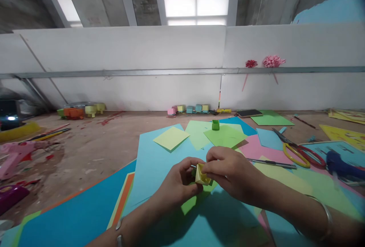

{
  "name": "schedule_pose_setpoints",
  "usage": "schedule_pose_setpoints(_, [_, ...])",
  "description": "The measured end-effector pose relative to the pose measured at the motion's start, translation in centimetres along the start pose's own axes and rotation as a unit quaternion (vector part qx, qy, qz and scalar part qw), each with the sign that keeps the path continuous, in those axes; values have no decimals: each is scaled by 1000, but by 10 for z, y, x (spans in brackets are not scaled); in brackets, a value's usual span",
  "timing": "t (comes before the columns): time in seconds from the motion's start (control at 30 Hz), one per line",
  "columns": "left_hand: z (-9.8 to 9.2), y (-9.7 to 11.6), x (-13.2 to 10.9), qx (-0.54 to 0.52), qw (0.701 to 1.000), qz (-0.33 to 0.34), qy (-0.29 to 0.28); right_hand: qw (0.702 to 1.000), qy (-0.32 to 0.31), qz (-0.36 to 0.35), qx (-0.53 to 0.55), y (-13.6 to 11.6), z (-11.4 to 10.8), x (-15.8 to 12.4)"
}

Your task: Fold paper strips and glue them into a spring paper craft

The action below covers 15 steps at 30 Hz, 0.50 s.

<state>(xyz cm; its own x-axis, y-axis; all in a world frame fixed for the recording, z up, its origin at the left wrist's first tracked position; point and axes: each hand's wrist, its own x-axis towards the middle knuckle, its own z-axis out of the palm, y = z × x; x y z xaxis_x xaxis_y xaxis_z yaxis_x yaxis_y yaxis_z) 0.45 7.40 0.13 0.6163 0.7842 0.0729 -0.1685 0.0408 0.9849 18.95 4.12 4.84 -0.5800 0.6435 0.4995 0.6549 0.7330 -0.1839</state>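
Note:
Between my two hands is a small folded yellow paper box (201, 175), held up over the light blue sheets. My left hand (182, 178) grips it from the left, thumb below and fingers behind. The fingertips of my right hand (225, 169) pinch its right upper edge. Some green paper shows behind the box, though I cannot tell whether it is part of it. Beneath my hands lies a green paper piece (189, 204) on the light blue paper (152, 163). A small green folded paper box (215, 125) stands beyond my hands, near a green square sheet (225, 136).
Scissors (299, 152) and a slim metal tool (273, 163) lie to the right, with a blue glue gun (343, 165). A pink glue gun (17, 154) lies at left. Small folded paper blocks (189, 109) line the back wall. A pale yellow square (171, 138) lies ahead.

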Motion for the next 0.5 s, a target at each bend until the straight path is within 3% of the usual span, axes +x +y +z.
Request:
schedule_pose_setpoints(0.13, [1, 0, 0, -2, 1000, 1, 14, 1000, 15, -4, -5, 0, 6, -1])
schedule_pose_setpoints(0.5, [-3, -6, 1, 30, 997, 58, 43, 995, -31, -27, -95, -6, 0, 2])
